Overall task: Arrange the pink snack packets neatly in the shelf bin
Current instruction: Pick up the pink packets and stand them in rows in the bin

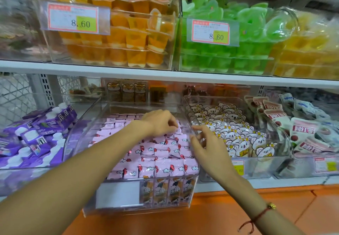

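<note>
Reaching into the clear plastic shelf bin [185,196] on the lower white shelf [165,77], we see both bare hands over the heap of pink plastic snack packets [157,161] printed with clouds and red hearts. These packets fill the bin from its back wall to its front, stacked in rough rows, with a few standing upright behind the front wall.

The left hand [161,122] lies towards the back of the pile, knuckles up, its fingers bent down onto the packets; whether it pinches one we cannot tell. The right hand [207,146] sits at the bin's right wall, fingers spread and relaxed, the index finger stretched along the rim and the other fingertips touching the packets near that edge. A red string bracelet with a gold bead [260,214] circles the right wrist.

Just beside the bin on the left, purple pouches with white caps [36,139] fill another clear bin. On the right a neighbouring bin holds white bear-shaped packets with yellow flowers [233,133]. On the shelf above, we see orange jelly cups [117,32] and green jelly cups [229,54] in clear boxes, each with a price label reading 8.60.
</note>
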A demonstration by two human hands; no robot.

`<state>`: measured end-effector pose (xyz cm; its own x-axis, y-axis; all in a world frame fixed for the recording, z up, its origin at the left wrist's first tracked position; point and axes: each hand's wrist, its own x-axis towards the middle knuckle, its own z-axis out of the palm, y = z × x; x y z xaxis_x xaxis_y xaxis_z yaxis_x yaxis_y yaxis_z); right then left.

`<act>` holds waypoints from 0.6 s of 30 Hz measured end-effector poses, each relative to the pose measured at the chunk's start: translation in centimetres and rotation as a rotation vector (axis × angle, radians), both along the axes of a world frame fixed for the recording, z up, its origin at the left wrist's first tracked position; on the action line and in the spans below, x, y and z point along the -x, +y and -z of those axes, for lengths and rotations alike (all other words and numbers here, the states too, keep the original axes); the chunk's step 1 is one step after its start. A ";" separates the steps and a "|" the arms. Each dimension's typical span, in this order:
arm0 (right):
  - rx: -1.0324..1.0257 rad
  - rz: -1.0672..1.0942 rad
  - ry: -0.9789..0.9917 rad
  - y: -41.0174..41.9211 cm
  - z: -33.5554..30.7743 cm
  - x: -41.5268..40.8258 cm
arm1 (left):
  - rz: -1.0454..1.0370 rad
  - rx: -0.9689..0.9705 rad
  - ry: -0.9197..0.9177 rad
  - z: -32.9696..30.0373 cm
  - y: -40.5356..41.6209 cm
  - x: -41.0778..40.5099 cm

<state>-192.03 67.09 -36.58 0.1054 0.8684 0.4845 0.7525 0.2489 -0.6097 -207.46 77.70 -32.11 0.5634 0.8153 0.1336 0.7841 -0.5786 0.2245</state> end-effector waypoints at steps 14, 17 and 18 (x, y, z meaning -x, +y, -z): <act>0.036 -0.025 0.022 -0.2 -0.1 0.1 | -0.221 0.047 -0.033 0.3 -0.5 -2.7; 0.036 -0.036 0.013 -0.5 -0.2 0.1 | -0.264 0.020 -0.235 0.4 -0.8 -2.6; 0.037 -0.038 0.015 -0.5 -0.3 0.2 | -0.279 0.054 -0.374 0.2 -0.9 -2.4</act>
<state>-192.20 66.55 -36.30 0.0788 0.8893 0.4505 0.7339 0.2541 -0.6299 -205.02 76.79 -32.29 0.2427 0.9402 0.2390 0.7675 -0.3368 0.5455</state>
